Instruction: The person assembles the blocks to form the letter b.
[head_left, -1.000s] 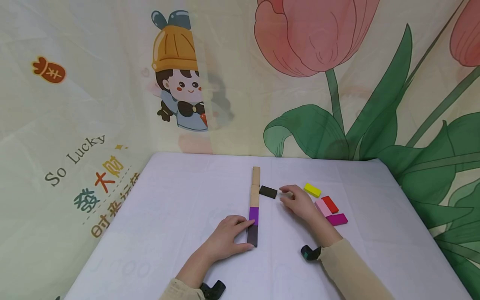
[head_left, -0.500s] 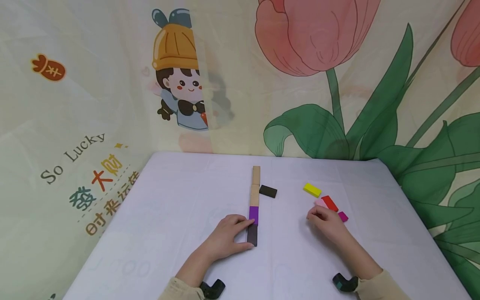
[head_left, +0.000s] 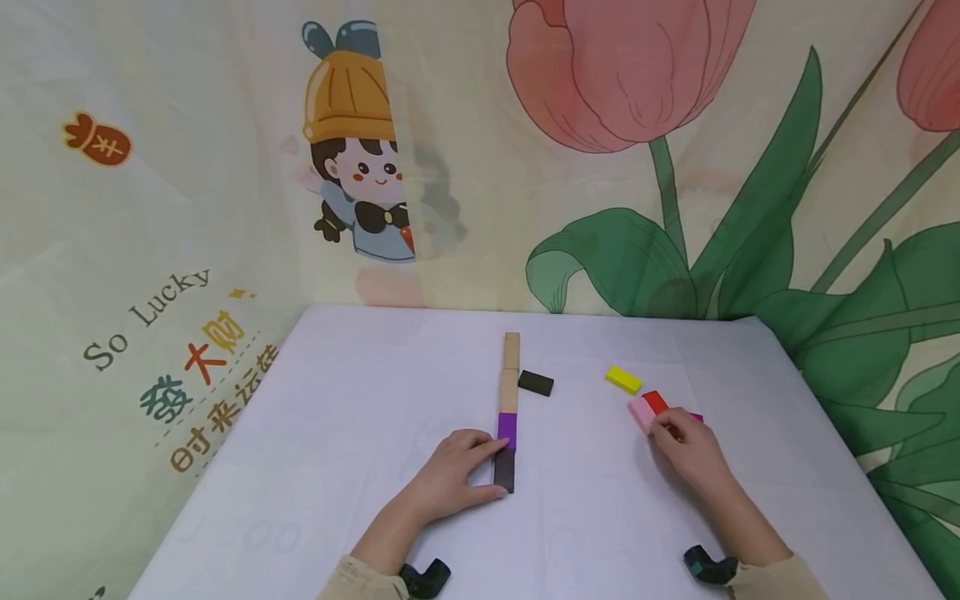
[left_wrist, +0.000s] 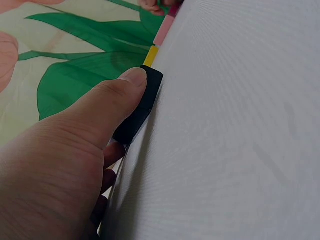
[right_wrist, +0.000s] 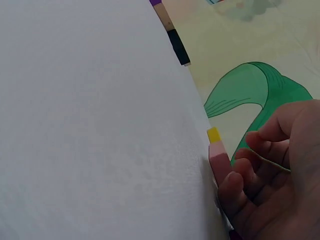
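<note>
The right hand (head_left: 686, 450) has its fingers curled down over the loose blocks, fingertips on the pink block (head_left: 642, 411) and the red block (head_left: 656, 402) beside it; the grip looks like a closing pinch, though I cannot tell whether a block is truly clamped yet. The left hand (head_left: 450, 475) lies at the near end of the line of blocks (head_left: 510, 400), thumb and fingers pressed against the black block (head_left: 505, 471) and purple block (head_left: 507, 429), steadying them. Taking that line as landmark, the pink and red blocks lie well to its right on the worktop (head_left: 337, 433), the yellow block (head_left: 623, 379) just beyond them, and a second black block (head_left: 536, 382) just right of the line's tan part. The step in hand seems to be picking the next piece; the move would call for a firm pinch and a clean lift clear of its neighbours.
</note>
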